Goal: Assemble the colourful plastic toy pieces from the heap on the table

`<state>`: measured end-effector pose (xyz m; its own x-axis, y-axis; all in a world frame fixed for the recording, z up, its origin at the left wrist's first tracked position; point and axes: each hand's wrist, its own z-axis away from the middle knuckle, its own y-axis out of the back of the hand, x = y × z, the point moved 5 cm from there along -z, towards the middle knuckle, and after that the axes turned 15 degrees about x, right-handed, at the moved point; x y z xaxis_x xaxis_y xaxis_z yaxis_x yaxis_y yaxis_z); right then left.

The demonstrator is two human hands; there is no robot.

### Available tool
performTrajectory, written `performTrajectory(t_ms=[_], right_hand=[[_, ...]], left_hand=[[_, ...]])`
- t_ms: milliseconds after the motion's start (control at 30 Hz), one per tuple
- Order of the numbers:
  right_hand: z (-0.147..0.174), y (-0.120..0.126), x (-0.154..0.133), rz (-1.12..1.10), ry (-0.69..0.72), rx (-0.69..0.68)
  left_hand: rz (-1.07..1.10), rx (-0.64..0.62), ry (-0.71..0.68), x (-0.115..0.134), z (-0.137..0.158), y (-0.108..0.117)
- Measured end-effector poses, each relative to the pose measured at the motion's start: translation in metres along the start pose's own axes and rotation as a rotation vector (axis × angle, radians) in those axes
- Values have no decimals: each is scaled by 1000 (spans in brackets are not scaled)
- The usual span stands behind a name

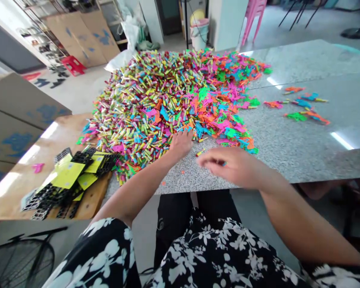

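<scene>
My left hand (181,143) rests at the front edge of a big heap of small shiny coloured tubes (138,102). Its fingers reach forward onto the pieces, beside blue plastic toy pieces (201,130). Close to the table's front edge, my right hand (232,165) hovers with curled fingers and thumb drawn together. Whatever lies inside that curl is hidden; only a speck of blue shows. Between the hands lies a loose yellow and red tube (201,153). Pink, orange and green gun-shaped toy pieces (225,104) cover the heap's right side.
On the speckled stone table (276,156), several toy pieces with tubes attached (303,105) lie apart at the right. A wooden board (9,196) at left bears black plastic strips with yellow cards (68,175) and a pink piece (37,167). Cardboard (15,120) stands behind it.
</scene>
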<state>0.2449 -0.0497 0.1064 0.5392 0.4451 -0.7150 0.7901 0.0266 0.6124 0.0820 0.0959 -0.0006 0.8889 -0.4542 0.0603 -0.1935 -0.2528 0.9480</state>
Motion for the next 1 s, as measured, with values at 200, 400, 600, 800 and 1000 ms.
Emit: performTrajectory(t_ms=[200, 400, 600, 800, 1000], right_hand=[[-48, -74, 102, 244, -261, 79], [-49, -87, 127, 73, -377, 194], [-35, -88, 102, -432, -494, 296], [-24, -104, 81, -637, -534, 418], [-16, -106, 80, -670, -549, 395]], left_hand=[[731, 205, 545, -60, 17, 11], [1584, 52, 958, -59, 46, 3], [1663, 40, 964, -41, 54, 6], [1832, 40, 953, -12, 53, 10], [1861, 180, 1026, -2, 60, 13]])
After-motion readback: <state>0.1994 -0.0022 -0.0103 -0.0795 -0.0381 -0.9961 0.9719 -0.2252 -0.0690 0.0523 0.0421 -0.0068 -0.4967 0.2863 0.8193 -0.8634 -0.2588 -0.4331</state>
